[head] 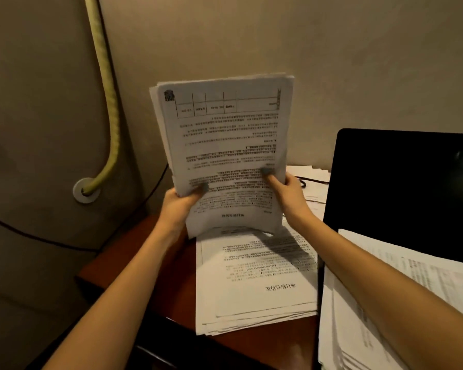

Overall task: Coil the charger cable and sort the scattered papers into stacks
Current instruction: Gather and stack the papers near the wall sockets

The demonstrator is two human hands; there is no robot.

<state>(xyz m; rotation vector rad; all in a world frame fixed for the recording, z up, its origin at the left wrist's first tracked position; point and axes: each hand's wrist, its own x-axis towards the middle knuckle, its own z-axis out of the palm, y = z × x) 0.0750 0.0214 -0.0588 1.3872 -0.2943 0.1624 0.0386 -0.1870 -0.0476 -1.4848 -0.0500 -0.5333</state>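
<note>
both hands are pinching an upright sheaf of papers (225, 145) (thumbs in front): left hand (178, 206) at its left edge, right hand (289, 194) at its right, bottom edge hovering above a flat stack (257, 284) near the tabletop (171, 276) edge.

Left grip (177, 206) and right grip (289, 194) wear grey-blue nail polish (267, 170).

A thick sheaf of printed papers (225, 145) is held upright with its text upside down. Its bowed bottom edge is set at the far end of a second stack (254, 289), which lies flat with slightly fanned edges (heading likewise inverted). A third, looser pile (342, 337) is spread at the right. Further sheets (314, 172) are seen behind, crossed by a thin dark cable (313, 180).
</note>
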